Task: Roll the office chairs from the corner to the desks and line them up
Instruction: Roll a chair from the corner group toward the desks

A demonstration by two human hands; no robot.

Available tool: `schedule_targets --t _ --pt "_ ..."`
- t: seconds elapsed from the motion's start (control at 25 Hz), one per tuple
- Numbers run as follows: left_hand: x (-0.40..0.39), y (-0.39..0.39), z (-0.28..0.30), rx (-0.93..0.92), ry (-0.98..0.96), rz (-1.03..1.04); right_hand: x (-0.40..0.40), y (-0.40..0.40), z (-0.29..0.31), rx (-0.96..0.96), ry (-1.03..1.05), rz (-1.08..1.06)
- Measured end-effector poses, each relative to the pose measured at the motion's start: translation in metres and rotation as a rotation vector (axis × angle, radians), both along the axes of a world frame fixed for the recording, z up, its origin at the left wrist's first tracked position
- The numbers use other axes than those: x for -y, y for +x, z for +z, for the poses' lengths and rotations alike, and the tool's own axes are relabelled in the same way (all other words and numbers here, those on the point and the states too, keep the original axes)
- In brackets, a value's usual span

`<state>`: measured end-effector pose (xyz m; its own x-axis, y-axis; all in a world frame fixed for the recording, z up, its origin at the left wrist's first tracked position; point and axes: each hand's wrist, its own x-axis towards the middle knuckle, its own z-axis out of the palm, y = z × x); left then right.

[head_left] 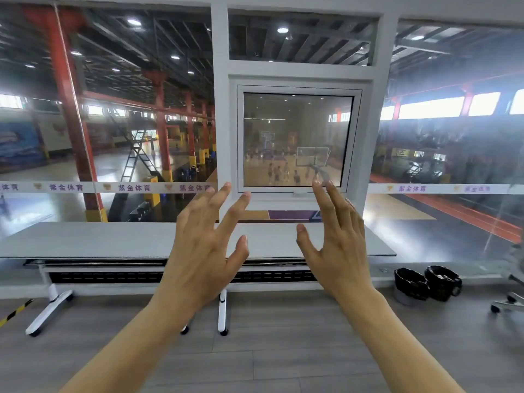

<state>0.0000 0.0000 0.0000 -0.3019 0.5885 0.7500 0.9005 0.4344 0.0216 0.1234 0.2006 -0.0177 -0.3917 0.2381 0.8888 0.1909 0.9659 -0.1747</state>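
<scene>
Both hands raised in mid-air with fingers spread and straight, holding nothing, touching nothing. Left hand with fingers fanned wide, thumb out to the right; right hand beside it, fingers closer together and pointing up, thumb turned toward the left hand. Palms apart, a clear gap between them.

Behind the hands, one long grey desk on white wheeled legs, set against a glass wall that looks out over a sports hall. One small framed window in the white pillar straight ahead, above the fingertips.

Of office chairs, only one partly seen: a chair base with castors at the far right edge (seat and back cut off by the frame), well apart from both hands, just past the desk's right end. Two black round objects on the floor between desk end and chair base, side by side, touching or nearly so.

Grey plank floor underfoot, one yellow-and-black striped tape strip at the left edge.
</scene>
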Motion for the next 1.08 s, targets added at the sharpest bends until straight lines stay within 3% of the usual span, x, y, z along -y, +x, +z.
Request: schedule_targets --t 0.28,0.56,0.8,1.08 --pt "-0.025 0.012 -0.057 0.195 -0.103 -0.115 -0.004 0.032 -0.061 0.104 -0.21 -0.099" --pt "-0.086 0.071 -0.124 0.345 -0.206 -0.34 -0.023 0.12 -0.135 0.2 -0.365 -0.306" --pt "-0.167 0.177 -0.149 0.348 -0.305 -0.564 -0.065 0.252 -0.168 0.161 -0.486 -0.506" --pt "-0.299 0.355 -0.168 0.349 -0.317 -0.779 -0.155 0.447 -0.19 0.104 -0.552 -0.699"
